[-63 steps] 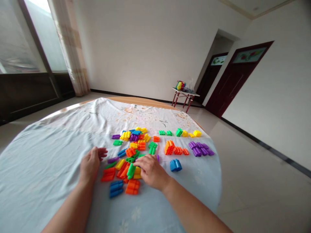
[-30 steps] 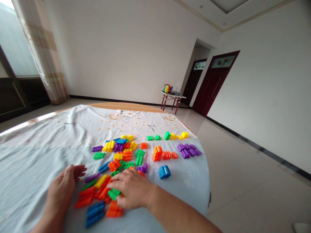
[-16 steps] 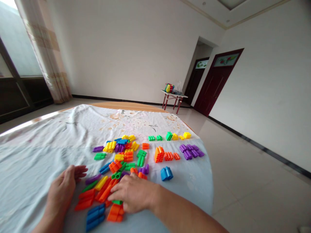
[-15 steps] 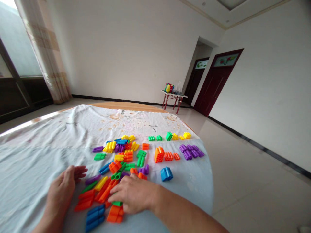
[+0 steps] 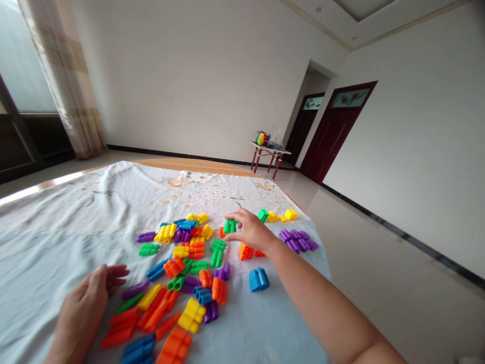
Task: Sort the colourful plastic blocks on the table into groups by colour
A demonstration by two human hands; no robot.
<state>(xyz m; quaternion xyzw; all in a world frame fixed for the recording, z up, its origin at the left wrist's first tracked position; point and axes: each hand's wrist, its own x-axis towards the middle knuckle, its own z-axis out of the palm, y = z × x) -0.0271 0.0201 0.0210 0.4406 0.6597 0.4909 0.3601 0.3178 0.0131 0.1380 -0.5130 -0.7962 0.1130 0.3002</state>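
Note:
My right hand [image 5: 250,232] is raised over the back part of the spread blocks, its thumb and fingers closed on a green plastic block [image 5: 230,226] made of joined tubes. Behind it, the place of the small green pieces is covered by the hand. My left hand [image 5: 85,303] rests at the left, fingers stretched out and holding nothing. Close to its fingertips lie a purple block [image 5: 135,290] and a thin green block [image 5: 129,302]. A mixed heap of orange, yellow, blue and purple blocks spreads between the hands, with a yellow block [image 5: 191,314] near the front.
Sorted groups lie at the right: purple blocks [image 5: 298,240], a blue block [image 5: 258,279], orange blocks [image 5: 245,251] and yellow blocks [image 5: 291,215]. A pale cloth [image 5: 76,212] covers the round table. Beyond stands a small table [image 5: 271,147] with a colourful bag on it.
My right hand has moved from the front of the heap away toward the back, carrying a green block. The yellow and blue blocks it covered now show. My left hand stays nearly where it was.

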